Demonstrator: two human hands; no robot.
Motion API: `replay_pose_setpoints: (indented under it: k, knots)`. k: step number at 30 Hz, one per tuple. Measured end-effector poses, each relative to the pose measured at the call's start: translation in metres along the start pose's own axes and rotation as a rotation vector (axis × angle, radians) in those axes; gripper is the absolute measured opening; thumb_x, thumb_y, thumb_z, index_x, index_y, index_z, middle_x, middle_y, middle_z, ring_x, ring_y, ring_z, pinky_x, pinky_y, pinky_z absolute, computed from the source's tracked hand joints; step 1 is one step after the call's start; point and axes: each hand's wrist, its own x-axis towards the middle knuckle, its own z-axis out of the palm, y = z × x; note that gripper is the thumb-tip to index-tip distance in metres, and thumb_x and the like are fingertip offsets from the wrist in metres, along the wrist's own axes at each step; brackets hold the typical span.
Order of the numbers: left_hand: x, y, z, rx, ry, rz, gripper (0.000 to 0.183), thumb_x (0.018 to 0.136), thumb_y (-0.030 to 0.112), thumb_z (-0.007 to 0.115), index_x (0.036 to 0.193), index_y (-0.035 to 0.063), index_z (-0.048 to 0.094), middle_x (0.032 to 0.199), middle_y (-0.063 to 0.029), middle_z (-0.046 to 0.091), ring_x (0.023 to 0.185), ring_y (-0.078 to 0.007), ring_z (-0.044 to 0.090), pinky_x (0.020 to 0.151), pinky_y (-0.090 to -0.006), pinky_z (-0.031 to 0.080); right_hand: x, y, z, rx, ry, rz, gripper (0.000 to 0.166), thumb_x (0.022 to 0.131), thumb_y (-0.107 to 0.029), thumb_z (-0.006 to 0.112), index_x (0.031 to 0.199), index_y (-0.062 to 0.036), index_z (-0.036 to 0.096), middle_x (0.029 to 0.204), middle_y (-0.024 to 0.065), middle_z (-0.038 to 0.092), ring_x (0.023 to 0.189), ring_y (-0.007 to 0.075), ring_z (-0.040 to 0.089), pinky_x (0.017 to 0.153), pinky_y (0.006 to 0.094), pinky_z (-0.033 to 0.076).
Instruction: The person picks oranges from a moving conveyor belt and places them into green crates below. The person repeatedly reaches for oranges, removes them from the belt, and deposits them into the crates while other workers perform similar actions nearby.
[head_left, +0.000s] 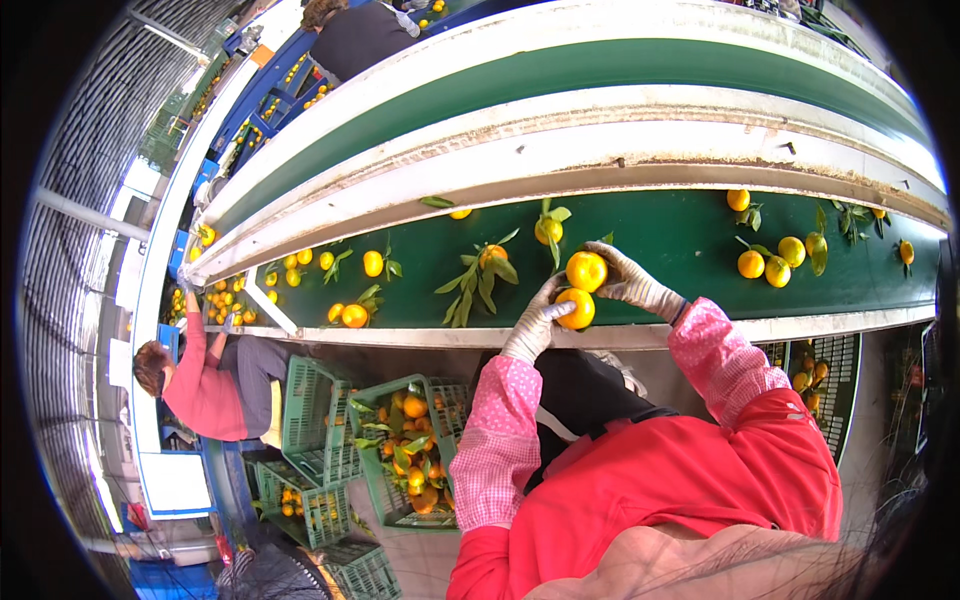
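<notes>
In a striped glove, my left hand (534, 321) grips an orange mandarin (575, 309), its thumb lying across the fruit. Just above, a second mandarin (586, 271) is held by my right hand (631, 283), gloved likewise, fingers curled around the far side. The two fruits appear to touch, over the near edge of a green conveyor belt (660, 247). Close beyond my left hand sits a mandarin with leaves (549, 230). A leafy sprig with a mandarin (493, 257) lies farther left. Several loose mandarins (778, 271) rest on the belt to the right.
White metal rails (600, 142) separate this belt from a second green belt (600, 64). A green plastic crate (373, 472) of mandarins stands at my left, another crate (838, 390) at my right. Down the line, a person in a pink top (206, 386) reaches over fruit.
</notes>
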Motion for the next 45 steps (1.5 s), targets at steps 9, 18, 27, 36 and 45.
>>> replay_pose_setpoints:
  k: [9,18,27,36,45]
  knots:
    - [-0.042,-0.031,0.035,-0.089,0.179,-0.008,0.071,0.088,0.045,0.074,0.14,0.0051,0.047,0.127,-0.0036,0.058,0.115,-0.0163,0.057,0.098,-0.0305,0.046,-0.015,-0.056,0.022,-0.175,-0.392,0.156,0.074,0.088,-0.008,0.071,0.152,-0.0087,0.032,0.141,0.0133,0.049,0.133,0.0243,0.045,0.111,0.0362,0.037]
    - [-0.119,-0.046,0.02,-0.616,0.484,0.178,0.056,0.089,0.054,0.067,0.129,0.016,0.057,0.115,-0.0048,0.066,0.1,-0.0279,0.066,0.08,-0.052,0.057,0.077,0.025,0.034,-1.304,-0.084,-0.127,0.059,0.08,-0.019,0.074,0.135,-0.0222,0.055,0.149,0.0156,0.04,0.132,0.0424,0.043,0.107,0.0503,0.042]
    - [-0.146,-0.05,0.0,-0.681,0.655,0.235,0.063,0.09,0.059,0.063,0.135,0.0168,0.051,0.128,-0.0072,0.059,0.116,-0.0311,0.059,0.094,-0.0549,0.051,0.101,0.066,-0.046,0.207,0.311,0.405,0.048,0.09,-0.032,0.073,0.131,-0.0158,0.057,0.109,0.0056,0.067,0.084,0.0211,0.067,0.07,0.0362,0.058]
    - [-0.117,-0.06,0.006,-0.752,0.515,0.203,0.068,0.085,0.062,0.065,0.134,0.0171,0.052,0.132,-0.0085,0.058,0.121,-0.034,0.056,0.095,-0.0576,0.049,0.003,0.019,-0.062,0.192,0.214,0.481,0.058,0.094,-0.052,0.062,0.132,-0.0094,0.057,0.096,0.0058,0.07,0.076,0.0178,0.068,0.07,0.0325,0.057]
    - [-0.141,-0.064,-0.006,-0.788,0.688,0.196,0.064,0.084,0.064,0.066,0.129,0.0189,0.056,0.126,-0.0055,0.061,0.115,-0.0298,0.059,0.09,-0.0513,0.053,0.034,-0.014,-0.056,-1.066,0.386,-0.245,0.04,0.081,-0.01,0.07,0.119,-0.0078,0.061,0.119,0.0162,0.061,0.111,0.0366,0.058,0.099,0.0438,0.048]
